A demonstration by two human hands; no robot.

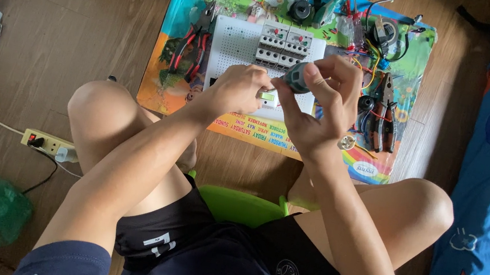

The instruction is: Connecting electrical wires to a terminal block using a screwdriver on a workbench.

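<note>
Right hand [322,97] grips a screwdriver handle [297,76] above the white perforated board [235,49]; left hand [238,88] rests on it.

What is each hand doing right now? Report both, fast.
Left hand: closed, fingertips pinching a small device with a green display on the white perforated panel.
Right hand: closed on a screwdriver handle.

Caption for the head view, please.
Seated person's right hand grips a screwdriver handle over a white perforated board; left hand steadies a module.
</note>
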